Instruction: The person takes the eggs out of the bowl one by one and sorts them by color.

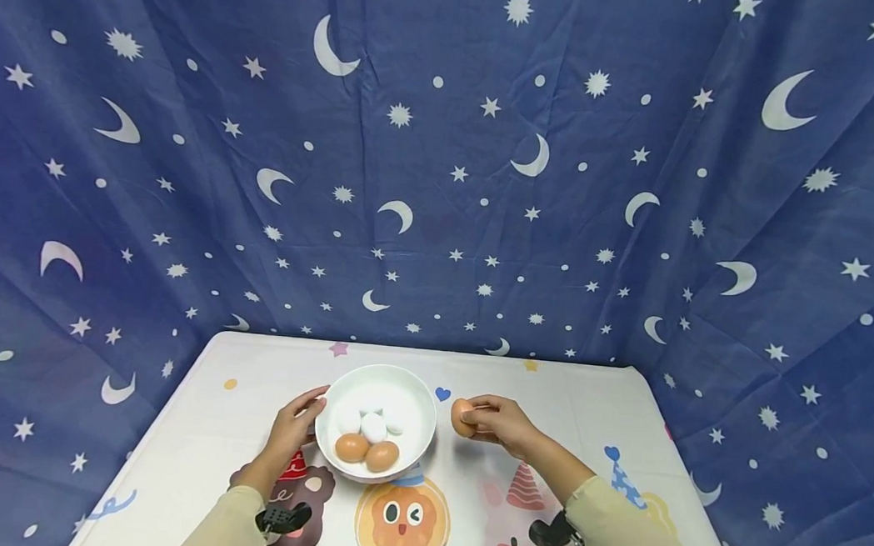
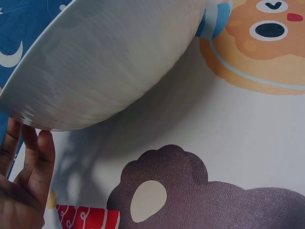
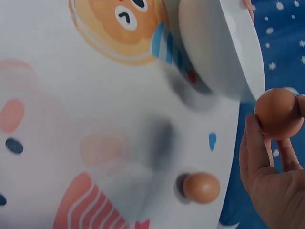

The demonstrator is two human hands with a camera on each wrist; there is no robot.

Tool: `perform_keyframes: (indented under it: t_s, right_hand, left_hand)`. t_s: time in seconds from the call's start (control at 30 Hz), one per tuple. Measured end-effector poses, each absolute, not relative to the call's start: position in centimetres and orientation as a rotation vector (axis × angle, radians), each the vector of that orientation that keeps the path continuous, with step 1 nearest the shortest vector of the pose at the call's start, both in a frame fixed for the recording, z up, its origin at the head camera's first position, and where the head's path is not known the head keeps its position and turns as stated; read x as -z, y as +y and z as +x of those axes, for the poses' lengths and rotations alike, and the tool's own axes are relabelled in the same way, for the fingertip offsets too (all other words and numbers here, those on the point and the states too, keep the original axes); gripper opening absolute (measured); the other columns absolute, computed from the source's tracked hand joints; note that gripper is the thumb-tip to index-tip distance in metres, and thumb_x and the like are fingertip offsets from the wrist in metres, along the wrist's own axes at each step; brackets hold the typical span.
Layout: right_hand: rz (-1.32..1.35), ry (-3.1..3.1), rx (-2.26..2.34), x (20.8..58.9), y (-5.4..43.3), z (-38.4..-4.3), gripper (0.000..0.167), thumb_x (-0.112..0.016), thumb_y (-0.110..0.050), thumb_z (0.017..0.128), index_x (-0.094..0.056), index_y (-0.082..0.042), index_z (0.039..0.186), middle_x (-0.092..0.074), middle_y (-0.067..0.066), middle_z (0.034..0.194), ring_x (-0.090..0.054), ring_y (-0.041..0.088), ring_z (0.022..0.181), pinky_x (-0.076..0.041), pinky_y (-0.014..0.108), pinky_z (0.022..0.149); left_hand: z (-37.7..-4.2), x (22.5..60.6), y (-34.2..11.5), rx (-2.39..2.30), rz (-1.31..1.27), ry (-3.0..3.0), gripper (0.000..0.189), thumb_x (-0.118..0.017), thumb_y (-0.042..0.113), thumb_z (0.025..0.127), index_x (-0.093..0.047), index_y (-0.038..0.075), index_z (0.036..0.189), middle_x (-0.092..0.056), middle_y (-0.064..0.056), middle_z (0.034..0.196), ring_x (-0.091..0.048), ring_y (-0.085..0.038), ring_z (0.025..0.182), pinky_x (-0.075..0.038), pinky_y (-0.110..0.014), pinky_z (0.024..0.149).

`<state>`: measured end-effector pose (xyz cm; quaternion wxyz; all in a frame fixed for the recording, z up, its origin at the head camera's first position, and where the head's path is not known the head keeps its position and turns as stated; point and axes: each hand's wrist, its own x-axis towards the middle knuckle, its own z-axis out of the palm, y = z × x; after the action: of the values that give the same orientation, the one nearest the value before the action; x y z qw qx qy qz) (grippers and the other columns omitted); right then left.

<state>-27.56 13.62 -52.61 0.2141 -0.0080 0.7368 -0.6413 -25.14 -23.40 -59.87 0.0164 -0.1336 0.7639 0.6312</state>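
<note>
A white bowl (image 1: 418,456) stands on the table with several white eggs (image 1: 373,429) and two brown eggs (image 1: 382,456) in it. At its left side my left hand (image 1: 294,427) holds the rim; in the left wrist view the fingertips (image 2: 45,140) touch the bowl's outer wall from below. My right hand (image 1: 499,423) pinches a brown egg (image 1: 462,417) just right of the bowl, raised above the table. Another brown egg (image 3: 201,187) lies on the table below that hand in the right wrist view; the hand hides it from the head view.
The table (image 1: 250,378) has a white cloth printed with cartoon animals, a pancake-like face (image 1: 402,521) and party hats. Behind it and at both sides hangs a blue curtain (image 1: 442,181) with moons and stars. Dark wrist straps with cameras (image 1: 283,517) sit on both forearms.
</note>
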Motion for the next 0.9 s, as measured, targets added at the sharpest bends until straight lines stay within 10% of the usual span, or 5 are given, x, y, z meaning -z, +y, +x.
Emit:
perform_keyframes:
  t_s: [0.9]
  right_hand:
    - [0.415, 1.978, 1.819, 55.8, 22.8, -30.6, 0.052, -0.064, -0.014, 0.091, -0.048, 0.013, 0.133, -0.054, 0.018, 0.113, -0.066, 0.015, 0.082, -0.060, 0.024, 0.075]
  left_hand:
    - [-25.2, 59.9, -23.5, -1.956, -0.423, 2.378, 0.046, -0.055, 0.036, 0.101, -0.053, 0.016, 0.142, -0.052, -0.013, 0.126, -0.063, -0.022, 0.102, -0.060, -0.038, 0.083]
